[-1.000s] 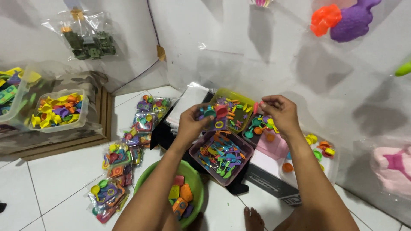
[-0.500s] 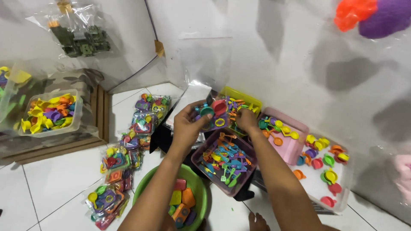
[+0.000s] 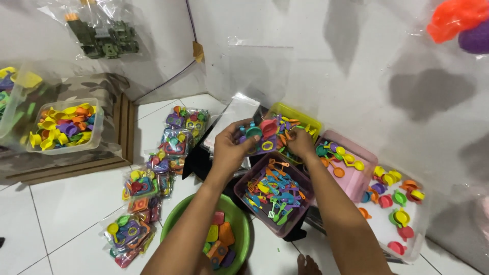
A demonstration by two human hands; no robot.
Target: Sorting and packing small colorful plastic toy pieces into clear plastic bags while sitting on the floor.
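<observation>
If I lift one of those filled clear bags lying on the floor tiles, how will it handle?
A filled bag would probably sag; the film looks thin and crinkled. Likely light, since it holds small plastic toys. The glossy film may slip, and the loose pieces would probably shift.

Green bowl [image 3: 173, 231] at six o'clock; mauve tray [image 3: 244, 182] of multicoloured utensils centre; yellow tray [image 3: 300, 113] at twelve; pink tray [image 3: 364, 153] at three; white floor [image 3: 71, 209].
</observation>
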